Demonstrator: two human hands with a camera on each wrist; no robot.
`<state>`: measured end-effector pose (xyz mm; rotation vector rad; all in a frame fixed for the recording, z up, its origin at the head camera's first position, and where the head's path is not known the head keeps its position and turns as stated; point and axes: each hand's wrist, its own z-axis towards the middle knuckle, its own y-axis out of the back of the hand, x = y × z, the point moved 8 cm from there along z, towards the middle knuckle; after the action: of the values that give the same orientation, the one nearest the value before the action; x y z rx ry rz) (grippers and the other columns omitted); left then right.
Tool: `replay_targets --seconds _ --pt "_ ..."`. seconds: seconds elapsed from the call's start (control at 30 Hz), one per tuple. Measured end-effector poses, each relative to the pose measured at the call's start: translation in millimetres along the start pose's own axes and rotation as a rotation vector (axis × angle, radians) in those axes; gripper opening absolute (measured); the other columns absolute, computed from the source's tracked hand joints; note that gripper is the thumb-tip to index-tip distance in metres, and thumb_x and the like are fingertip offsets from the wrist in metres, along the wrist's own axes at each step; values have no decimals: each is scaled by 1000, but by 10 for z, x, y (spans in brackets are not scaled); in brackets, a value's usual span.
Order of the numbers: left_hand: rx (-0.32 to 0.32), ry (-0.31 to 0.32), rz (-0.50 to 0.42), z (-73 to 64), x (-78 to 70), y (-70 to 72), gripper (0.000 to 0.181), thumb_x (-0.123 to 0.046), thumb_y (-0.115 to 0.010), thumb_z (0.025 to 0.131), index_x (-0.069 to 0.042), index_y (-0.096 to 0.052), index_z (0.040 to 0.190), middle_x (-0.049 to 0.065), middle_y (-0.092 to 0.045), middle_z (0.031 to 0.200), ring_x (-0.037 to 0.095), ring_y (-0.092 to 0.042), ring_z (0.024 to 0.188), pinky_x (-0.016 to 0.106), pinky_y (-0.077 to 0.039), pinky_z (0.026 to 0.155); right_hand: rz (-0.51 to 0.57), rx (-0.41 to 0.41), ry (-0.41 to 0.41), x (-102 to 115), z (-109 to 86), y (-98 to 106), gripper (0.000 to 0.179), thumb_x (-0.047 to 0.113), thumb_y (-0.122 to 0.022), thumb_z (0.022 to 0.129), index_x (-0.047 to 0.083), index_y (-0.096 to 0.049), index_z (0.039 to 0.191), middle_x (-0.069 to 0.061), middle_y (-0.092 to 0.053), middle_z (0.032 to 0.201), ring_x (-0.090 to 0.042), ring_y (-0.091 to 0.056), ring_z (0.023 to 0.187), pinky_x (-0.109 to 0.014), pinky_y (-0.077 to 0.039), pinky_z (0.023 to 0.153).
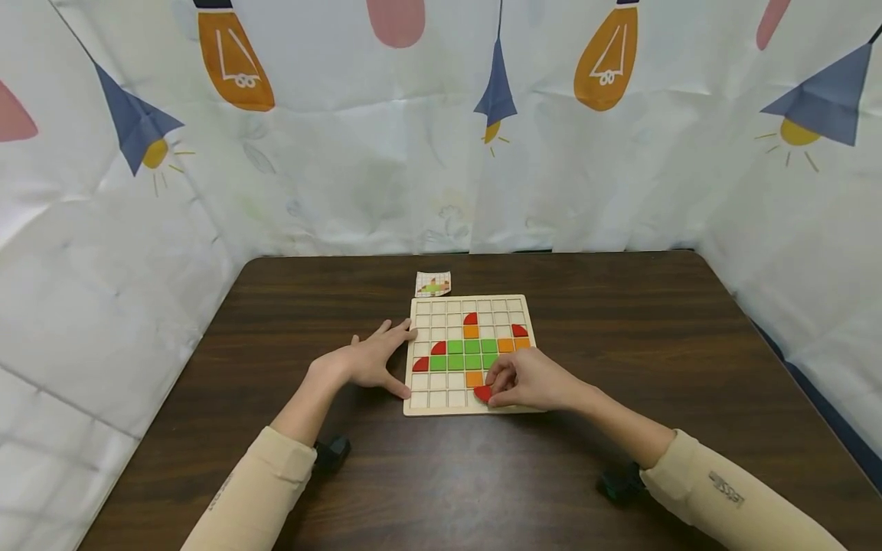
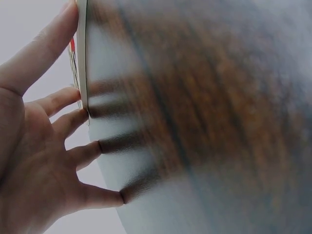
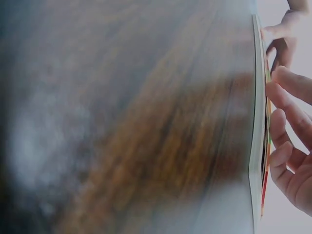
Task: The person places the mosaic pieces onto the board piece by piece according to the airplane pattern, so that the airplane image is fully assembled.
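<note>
A pale wooden grid board (image 1: 429, 399) lies flat on the table. My left hand (image 1: 368, 361) is spread along its left side, the thumb and some fingertips touching the edge; in the left wrist view other fingertips of the left hand (image 2: 53, 151) rest on the tabletop. Over the board's near rows, my right hand (image 1: 534, 379) pinches a red quarter-circle tile (image 1: 482, 393), just below an orange square tile (image 1: 474, 379). Green square tiles (image 1: 455, 362) fill two middle rows. More red quarter-circle tiles (image 1: 420, 365) and orange ones sit around them. The right hand covers part of the board.
A small pattern card (image 1: 433, 289) lies behind the board's far left corner. The dark wooden table (image 1: 310, 291) reaches back to a printed white curtain (image 1: 386, 176). Dark wrist devices (image 1: 332, 453) show under both forearms.
</note>
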<state>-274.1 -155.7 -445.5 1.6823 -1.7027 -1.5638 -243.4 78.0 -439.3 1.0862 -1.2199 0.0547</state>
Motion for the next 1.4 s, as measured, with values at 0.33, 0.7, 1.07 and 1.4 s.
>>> replay_targets --seconds 0.33,0.7,1.07,1.4 --pt "15 9 -1 -3 -24 -15 111 -46 -89 79 -13 -26 165 9 -5 172 38 3 156 83 -4 107 -55 -19 -9 14 33 -53 23 20 -89 83 9 -74 96 15 -71 76 -3 -65 72 -26 -55 70" --pt "8 -4 3 34 -14 0 112 -46 -88 80 -12 -24 165 11 -5 172 39 2 156 84 -4 106 -118 -17 -5 47 76 -46 21 19 -89 83 10 -74 96 15 -66 71 -5 -61 66 -27 -53 66" --pt "3 -8 -4 44 -33 10 109 -45 -88 80 -11 -27 164 12 -6 172 39 2 156 83 -4 106 -125 18 27 58 61 -60 20 17 -88 83 13 -72 94 14 -65 72 -7 -59 65 -26 -52 60" --pt "7 2 2 37 -18 15 110 -45 -89 80 -11 -27 164 11 -7 172 39 1 156 83 -6 107 -84 -49 26 45 -76 85 22 12 -86 85 10 -72 102 11 -65 76 -8 -60 69 -27 -53 63"
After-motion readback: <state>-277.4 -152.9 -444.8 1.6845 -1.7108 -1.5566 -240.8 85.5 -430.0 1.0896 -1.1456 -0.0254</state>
